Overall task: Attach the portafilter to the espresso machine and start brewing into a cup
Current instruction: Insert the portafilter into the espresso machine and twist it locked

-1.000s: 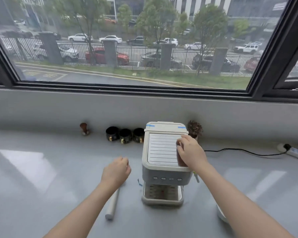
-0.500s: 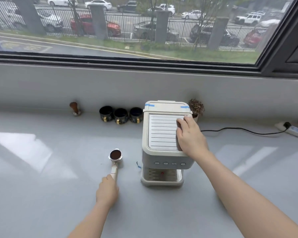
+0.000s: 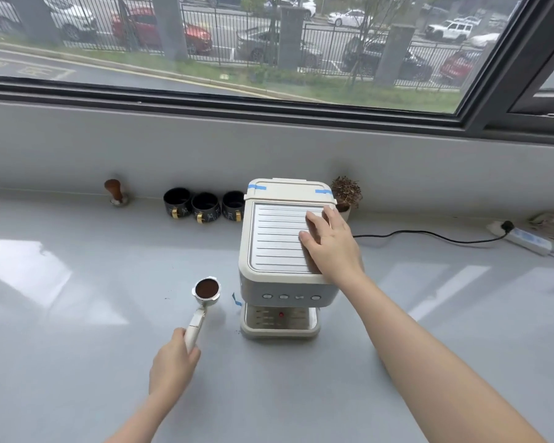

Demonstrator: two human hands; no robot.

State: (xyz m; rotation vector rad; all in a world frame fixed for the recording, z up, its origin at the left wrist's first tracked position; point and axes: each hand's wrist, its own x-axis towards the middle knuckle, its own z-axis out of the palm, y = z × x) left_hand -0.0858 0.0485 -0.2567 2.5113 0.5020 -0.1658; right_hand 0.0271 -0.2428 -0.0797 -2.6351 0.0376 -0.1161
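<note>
A cream espresso machine stands mid-counter, its drip tray bare. My right hand rests flat on the right side of its ribbed top, fingers spread. To the machine's left, the portafilter holds brown coffee grounds in its metal basket. My left hand is closed around its cream handle. Three black cups with gold handles stand in a row against the wall behind.
A wooden-handled tamper stands at the back left. A small dried plant sits behind the machine. A black cable runs right to a power strip. Blue tape marks the counter.
My left hand has slid back from the basket end and closed on the portafilter handle. My right hand has opened flat on the machine's top. The view has dropped lower.
</note>
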